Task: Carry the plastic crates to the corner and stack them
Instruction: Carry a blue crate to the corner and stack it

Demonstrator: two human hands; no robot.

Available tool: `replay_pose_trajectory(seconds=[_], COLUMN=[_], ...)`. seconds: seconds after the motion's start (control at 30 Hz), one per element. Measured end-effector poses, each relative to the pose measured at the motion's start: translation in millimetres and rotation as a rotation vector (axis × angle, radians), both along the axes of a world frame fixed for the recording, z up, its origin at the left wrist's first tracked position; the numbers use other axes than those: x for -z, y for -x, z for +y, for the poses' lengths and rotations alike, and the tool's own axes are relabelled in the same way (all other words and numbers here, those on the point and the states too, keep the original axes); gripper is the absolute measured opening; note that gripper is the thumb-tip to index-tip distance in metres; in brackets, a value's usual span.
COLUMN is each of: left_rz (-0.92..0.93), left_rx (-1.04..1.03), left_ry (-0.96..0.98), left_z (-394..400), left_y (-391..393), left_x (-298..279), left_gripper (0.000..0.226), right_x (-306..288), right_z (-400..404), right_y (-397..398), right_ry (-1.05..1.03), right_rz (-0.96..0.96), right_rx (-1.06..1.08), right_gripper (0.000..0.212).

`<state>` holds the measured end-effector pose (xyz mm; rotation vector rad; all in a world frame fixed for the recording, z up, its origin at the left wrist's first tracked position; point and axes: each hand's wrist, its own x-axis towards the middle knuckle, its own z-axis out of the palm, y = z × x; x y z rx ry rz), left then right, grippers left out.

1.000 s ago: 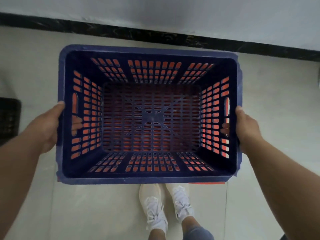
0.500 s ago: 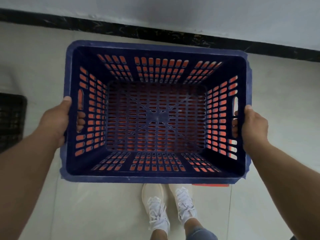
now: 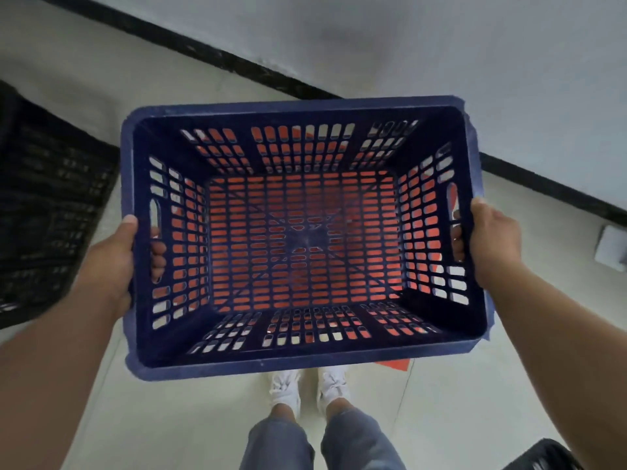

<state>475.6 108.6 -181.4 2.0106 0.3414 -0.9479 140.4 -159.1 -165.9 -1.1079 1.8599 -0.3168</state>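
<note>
Both hands, left (image 3: 112, 256) and right (image 3: 493, 244), are gripping the blue crate (image 3: 302, 359), fingers (image 3: 157, 256) hooked through its handles; an orange crate (image 3: 395, 363) is lying directly beneath.

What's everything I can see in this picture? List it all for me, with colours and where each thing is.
Blue slotted plastic crate: one, dark blue, centre, held up by both side handles, empty.
Orange crate: one, orange, directly under the blue one, seen through its slots and at its lower right corner.
Black slotted crates: a stack, count unclear, on the floor at the left edge.
Black crate: one corner, bottom right.
Floor: pale tiles.
Wall: grey-white, with a black skirting band.
Small white fitting: one, right edge, unclear what.
White shoes: two, bottom centre.
Blue jeans: bottom centre.
Left hand: on left handle.
Right hand: on right handle.
</note>
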Motion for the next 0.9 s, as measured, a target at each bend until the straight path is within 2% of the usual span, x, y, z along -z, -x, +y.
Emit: replay_pose_trajectory(seconds=[0.17,0.3,0.43,0.63,0.9], left_rz=[-0.002,-0.015,-0.07,-0.129,-0.164], left_rx=[-0.162,-0.289,-0.432,-0.64,-0.848], left_ry=[0.01,0.038,0.064,0.082,0.1], left_z=[44.6,85.6,130.6,203.9,304.0], left_y=[4.7,7.7,2.7,-26.9,-78.6], left_x=[-78.8,-147.5,-207.4,-250.2,-288.6], left_gripper=[0.04,0.038,0.037,0.037,0.04], right_x=[-66.4,-119.3,-169.7,-216.0,-262.9], right_z=[3.9,13.2,31.4,70.9,149.5], right_y=[-37.4,-69.4,-116.7,-224.6,-372.8], right_ry=[0.026,0.023,0.025,0.059,0.1], right_rz=[0.036,0.001,-0.049,-0.06,-0.124], right_rx=[-0.211,-0.293,-0.418,-0.639,-0.829], right_gripper=[0.037,0.045,0.041,0.041,0.043])
